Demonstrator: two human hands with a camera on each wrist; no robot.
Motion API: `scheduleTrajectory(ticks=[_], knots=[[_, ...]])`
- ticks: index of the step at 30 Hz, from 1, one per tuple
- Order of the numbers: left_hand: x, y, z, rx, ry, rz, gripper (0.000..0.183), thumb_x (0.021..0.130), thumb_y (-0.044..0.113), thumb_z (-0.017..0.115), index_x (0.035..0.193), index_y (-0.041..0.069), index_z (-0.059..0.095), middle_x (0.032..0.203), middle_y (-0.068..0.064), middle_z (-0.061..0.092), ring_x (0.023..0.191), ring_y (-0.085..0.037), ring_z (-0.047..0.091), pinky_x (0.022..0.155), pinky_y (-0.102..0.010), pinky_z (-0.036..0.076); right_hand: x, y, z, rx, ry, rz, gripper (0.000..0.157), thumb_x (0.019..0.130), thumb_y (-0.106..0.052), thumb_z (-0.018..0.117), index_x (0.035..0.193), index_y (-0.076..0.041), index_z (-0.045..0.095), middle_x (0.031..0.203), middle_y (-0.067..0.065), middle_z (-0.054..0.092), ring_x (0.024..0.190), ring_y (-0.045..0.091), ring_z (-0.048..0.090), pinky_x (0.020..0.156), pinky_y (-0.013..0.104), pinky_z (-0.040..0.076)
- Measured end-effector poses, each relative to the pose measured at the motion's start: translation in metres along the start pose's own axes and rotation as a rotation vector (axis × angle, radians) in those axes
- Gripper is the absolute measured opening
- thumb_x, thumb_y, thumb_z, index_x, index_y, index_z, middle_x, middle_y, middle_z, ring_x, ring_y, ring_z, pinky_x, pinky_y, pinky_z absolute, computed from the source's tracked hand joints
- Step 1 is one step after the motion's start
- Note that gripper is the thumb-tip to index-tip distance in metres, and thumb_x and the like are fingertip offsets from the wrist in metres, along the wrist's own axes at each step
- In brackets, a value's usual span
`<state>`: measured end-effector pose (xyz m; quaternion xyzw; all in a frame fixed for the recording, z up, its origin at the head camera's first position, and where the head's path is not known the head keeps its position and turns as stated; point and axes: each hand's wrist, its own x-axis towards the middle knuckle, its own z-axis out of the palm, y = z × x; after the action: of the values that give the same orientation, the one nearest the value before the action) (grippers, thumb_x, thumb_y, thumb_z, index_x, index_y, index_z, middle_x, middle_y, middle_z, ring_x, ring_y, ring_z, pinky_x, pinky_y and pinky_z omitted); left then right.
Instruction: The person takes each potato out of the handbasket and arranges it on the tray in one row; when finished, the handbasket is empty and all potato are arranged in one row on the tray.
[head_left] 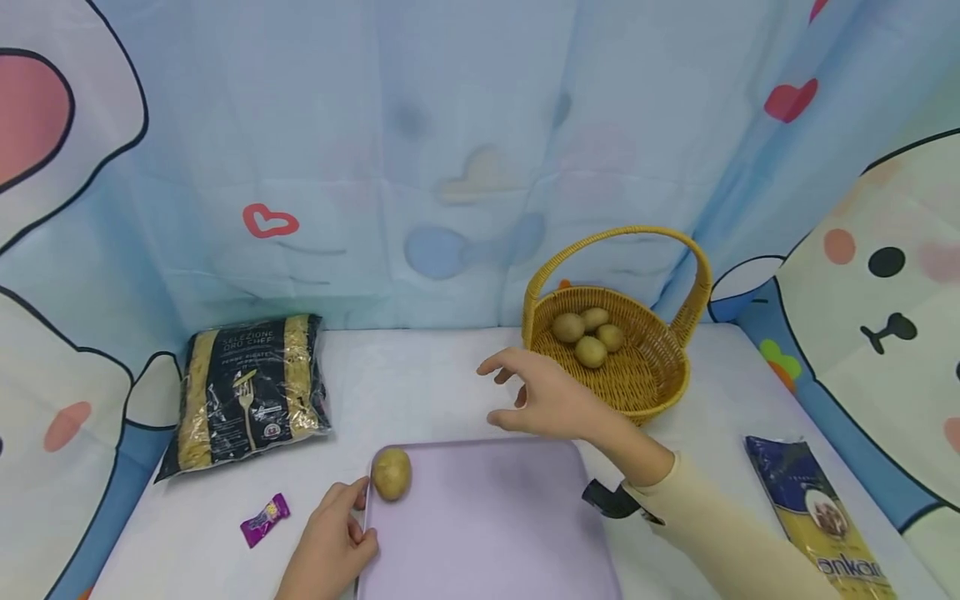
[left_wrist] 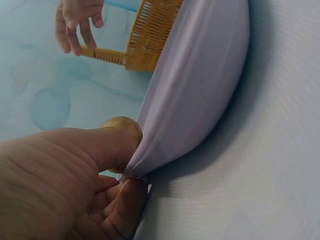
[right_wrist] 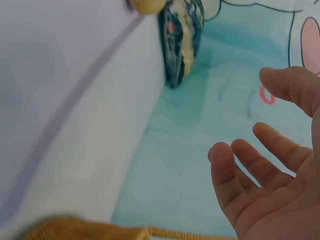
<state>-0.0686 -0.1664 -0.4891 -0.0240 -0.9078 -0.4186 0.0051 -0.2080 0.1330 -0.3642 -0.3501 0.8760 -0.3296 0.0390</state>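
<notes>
At the left edge of a lilac tray [head_left: 487,517], my left hand [head_left: 330,542] pinches the rim between thumb and fingers, as the left wrist view shows. One potato [head_left: 392,474] lies in the tray's far left corner, close to that hand. My right hand [head_left: 546,393] hovers between the tray's far edge and a wicker basket [head_left: 660,392], fingers spread and loosely bent, holding nothing. Inside the basket, several potatoes [head_left: 591,352] sit together toward its left side. The right wrist view shows the right palm [right_wrist: 285,210] bare.
A black and gold pasta bag [head_left: 251,392] lies at the back left. A small purple wrapped candy [head_left: 265,521] is left of the tray. On the right lies a blue and yellow packet [head_left: 817,517]. A printed curtain [head_left: 450,167] hangs behind the white table.
</notes>
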Motion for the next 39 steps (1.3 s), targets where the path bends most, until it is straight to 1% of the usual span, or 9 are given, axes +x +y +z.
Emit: scheduleTrajectory(ticks=[4,8,14,17,20,24,30,36,39], knots=[[0.002,0.000,0.000,0.002,0.000,-0.003,0.059,0.073,-0.004,0.071,0.129,-0.008,0.054,0.096,0.002,0.050,0.062,-0.003,0.046,0.057,-0.020,0.044,0.001,0.009,-0.026,-0.013,0.036,0.015,0.050,0.078,-0.021,0.081,0.123,-0.020,0.059,0.119,-0.007,0.058,0.101,0.012,0.056,0.070,0.029,0.053],[0.003,0.000,-0.001,0.005,-0.005,-0.005,0.059,0.073,-0.003,0.071,0.129,-0.008,0.054,0.095,0.002,0.049,0.062,-0.003,0.045,0.056,-0.020,0.044,0.003,0.021,-0.050,-0.027,0.038,0.067,0.050,0.080,-0.024,0.079,0.125,-0.015,0.058,0.121,0.000,0.058,0.104,0.019,0.058,0.076,0.035,0.054],[0.004,-0.001,-0.002,0.017,0.002,0.008,0.059,0.072,-0.003,0.071,0.129,-0.008,0.054,0.095,0.002,0.049,0.062,-0.002,0.046,0.057,-0.020,0.044,0.010,0.042,-0.075,-0.009,0.038,0.194,0.052,0.082,-0.029,0.077,0.127,-0.014,0.057,0.126,0.005,0.057,0.109,0.024,0.058,0.084,0.043,0.051],[0.004,-0.002,-0.003,0.012,0.008,0.008,0.059,0.072,-0.004,0.071,0.129,-0.008,0.054,0.095,0.002,0.049,0.062,-0.002,0.046,0.057,-0.020,0.044,0.014,0.055,-0.080,-0.018,0.048,0.247,0.052,0.083,-0.033,0.076,0.128,-0.017,0.057,0.129,0.004,0.055,0.111,0.025,0.057,0.085,0.045,0.050],[0.004,-0.003,-0.002,0.006,0.007,0.004,0.059,0.072,-0.004,0.071,0.129,-0.008,0.054,0.095,0.002,0.049,0.062,-0.002,0.046,0.057,-0.020,0.044,0.016,0.070,-0.086,-0.037,0.056,0.296,0.052,0.084,-0.036,0.075,0.129,-0.018,0.056,0.139,0.006,0.049,0.115,0.028,0.054,0.088,0.048,0.048],[0.004,-0.005,-0.001,0.001,0.005,0.009,0.059,0.072,-0.004,0.070,0.128,-0.008,0.054,0.095,0.002,0.049,0.062,-0.002,0.046,0.057,-0.020,0.044,0.020,0.085,-0.094,-0.034,0.048,0.351,0.057,0.086,-0.032,0.073,0.135,-0.013,0.052,0.145,0.008,0.045,0.121,0.034,0.051,0.092,0.052,0.045],[0.004,-0.005,0.000,-0.005,0.006,0.026,0.059,0.070,-0.005,0.070,0.127,-0.010,0.054,0.095,0.002,0.049,0.062,-0.002,0.046,0.057,-0.020,0.044,0.023,0.109,-0.104,-0.060,0.010,0.354,0.058,0.086,-0.020,0.069,0.138,-0.005,0.048,0.141,0.014,0.048,0.124,0.041,0.048,0.098,0.055,0.041],[0.002,-0.004,0.001,-0.029,0.005,0.033,0.059,0.069,-0.006,0.070,0.127,-0.009,0.055,0.095,0.001,0.049,0.062,-0.001,0.046,0.057,-0.021,0.044,0.023,0.129,-0.106,-0.167,-0.034,0.364,0.053,0.082,-0.014,0.067,0.131,0.000,0.053,0.131,0.020,0.054,0.117,0.040,0.051,0.093,0.053,0.043],[0.002,-0.005,0.001,-0.042,-0.004,0.031,0.060,0.069,-0.006,0.070,0.128,-0.009,0.054,0.096,0.001,0.049,0.062,-0.001,0.046,0.057,-0.020,0.045,0.024,0.140,-0.105,-0.185,-0.053,0.387,0.049,0.081,-0.011,0.068,0.127,0.001,0.056,0.129,0.023,0.055,0.119,0.041,0.050,0.093,0.054,0.043]])
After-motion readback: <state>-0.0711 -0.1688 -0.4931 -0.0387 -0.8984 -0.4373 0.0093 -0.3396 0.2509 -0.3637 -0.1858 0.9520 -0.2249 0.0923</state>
